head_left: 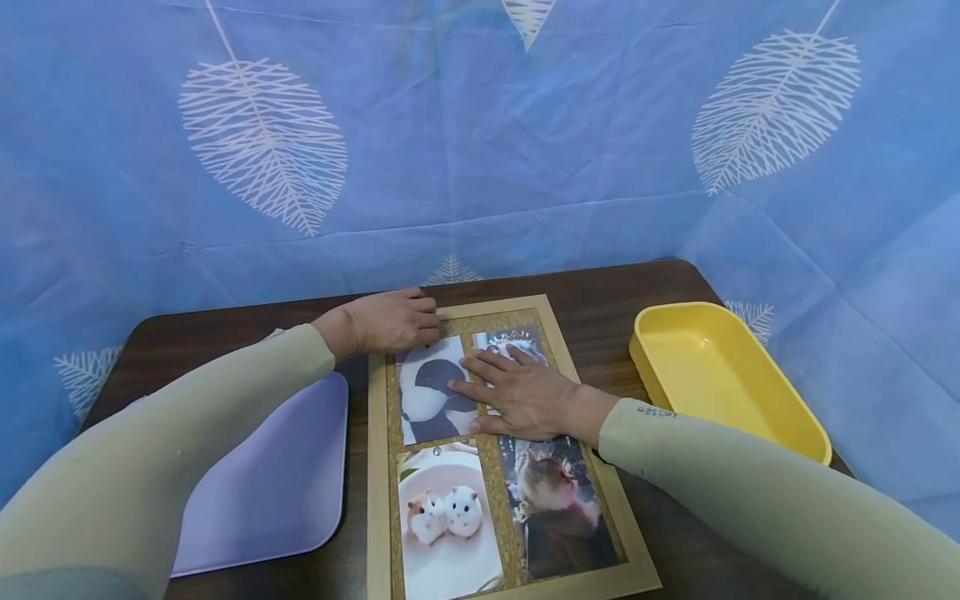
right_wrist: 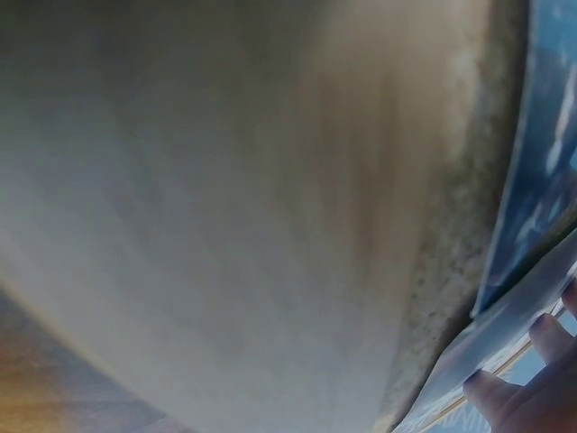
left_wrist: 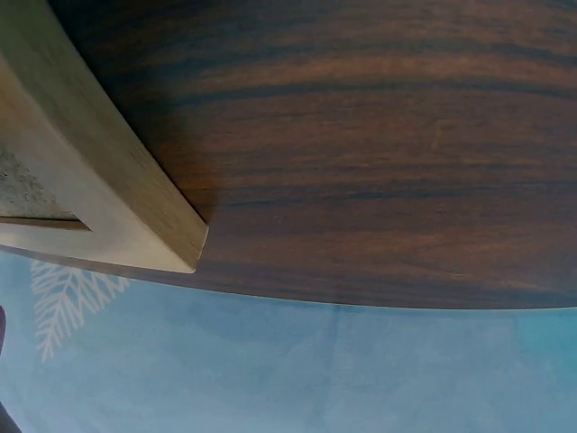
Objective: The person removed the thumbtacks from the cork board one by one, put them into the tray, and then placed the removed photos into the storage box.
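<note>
A wood-framed corkboard (head_left: 378, 500) lies on the table with several photos on it. My left hand (head_left: 393, 321) is bent over the upper left part of the board, at the top of a black-and-white animal photo (head_left: 423, 396). Its fingertips are hidden, so whether they pinch anything does not show. My right hand (head_left: 525, 400) lies with fingers spread over that photo's right edge and the upper right photo (head_left: 517, 335). Below are a photo of two hamsters (head_left: 450, 554) and a cat photo (head_left: 562, 533). Right fingertips (right_wrist: 491, 392) show in the right wrist view.
A purple tray (head_left: 277, 483) lies left of the board, partly under my left arm. To the right stands a yellow bin (head_left: 712, 367), with my right forearm across its near side. A blue leaf-patterned cloth (head_left: 487, 150) hangs behind the table (head_left: 600, 292).
</note>
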Demonstrator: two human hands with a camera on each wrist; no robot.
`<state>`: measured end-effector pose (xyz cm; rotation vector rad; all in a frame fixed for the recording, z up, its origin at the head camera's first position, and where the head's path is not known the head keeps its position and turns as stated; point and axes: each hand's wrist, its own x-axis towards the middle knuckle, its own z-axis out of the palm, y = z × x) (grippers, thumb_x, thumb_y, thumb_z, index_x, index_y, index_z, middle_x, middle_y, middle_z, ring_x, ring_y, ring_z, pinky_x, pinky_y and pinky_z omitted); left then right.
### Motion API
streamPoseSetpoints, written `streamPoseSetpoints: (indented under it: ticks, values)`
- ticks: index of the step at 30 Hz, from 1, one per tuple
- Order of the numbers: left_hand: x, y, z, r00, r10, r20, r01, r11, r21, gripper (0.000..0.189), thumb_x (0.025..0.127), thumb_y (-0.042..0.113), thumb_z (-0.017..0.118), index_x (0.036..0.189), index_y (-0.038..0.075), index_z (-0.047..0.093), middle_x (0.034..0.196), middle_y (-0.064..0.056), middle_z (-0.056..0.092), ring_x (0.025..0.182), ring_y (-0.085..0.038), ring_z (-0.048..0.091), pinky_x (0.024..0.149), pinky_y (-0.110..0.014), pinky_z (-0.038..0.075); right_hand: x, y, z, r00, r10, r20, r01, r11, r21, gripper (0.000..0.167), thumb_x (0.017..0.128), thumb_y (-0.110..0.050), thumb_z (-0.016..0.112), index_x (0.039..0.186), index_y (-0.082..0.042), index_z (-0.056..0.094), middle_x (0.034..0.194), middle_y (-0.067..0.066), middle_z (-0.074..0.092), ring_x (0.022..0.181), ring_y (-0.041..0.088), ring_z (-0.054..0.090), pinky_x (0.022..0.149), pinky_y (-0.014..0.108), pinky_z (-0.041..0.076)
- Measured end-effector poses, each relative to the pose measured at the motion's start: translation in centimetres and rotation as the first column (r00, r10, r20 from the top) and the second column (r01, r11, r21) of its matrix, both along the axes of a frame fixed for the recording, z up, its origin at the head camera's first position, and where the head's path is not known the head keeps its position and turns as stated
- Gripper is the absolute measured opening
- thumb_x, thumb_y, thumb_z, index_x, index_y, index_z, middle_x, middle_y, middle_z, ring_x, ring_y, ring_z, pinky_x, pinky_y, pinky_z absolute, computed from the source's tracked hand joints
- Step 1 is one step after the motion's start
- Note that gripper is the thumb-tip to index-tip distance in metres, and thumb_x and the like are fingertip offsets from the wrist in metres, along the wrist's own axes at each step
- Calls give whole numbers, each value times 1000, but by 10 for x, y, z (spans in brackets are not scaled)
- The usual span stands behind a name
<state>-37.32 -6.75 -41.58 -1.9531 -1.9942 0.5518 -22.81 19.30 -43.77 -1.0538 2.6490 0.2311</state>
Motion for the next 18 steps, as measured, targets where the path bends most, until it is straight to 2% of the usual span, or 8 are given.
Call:
streamPoseSetpoints:
  ticks: [6, 12, 18]
  values:
    - [-1, 1, -1, 999, 19, -37, -20, 999, -32, 19, 105, 17, 65, 122, 19, 73, 119, 2, 72, 102, -22, 55, 94, -43, 48, 0, 0, 0, 1000, 1, 1, -1, 1000, -4, 74, 106, -74, 21, 170, -38, 13, 179, 0, 5, 165, 27, 7, 130, 60, 16]
    - [-2, 3, 0, 1000, 10, -29, -11, 1000, -28, 15, 104, 19, 68, 117, 20, 74, 115, 2, 72, 100, -22, 54, 91, -43, 48, 0, -1, 0, 1000, 7, -7, -7, 1000, 3, 73, 107, -73, 20, 171, -38, 12, 179, 1, 5, 165, 27, 7, 130, 60, 17]
    - [1, 6, 2, 999, 28, -38, -30, 998, -55, 20, 105, 19, 66, 123, 20, 74, 119, 2, 72, 102, -22, 55, 94, -43, 48, 1, -1, 1, 1000, -1, -6, 1, 1000, 10, 73, 107, -73, 20, 171, -38, 12, 179, 0, 5, 165, 27, 7, 130, 59, 16]
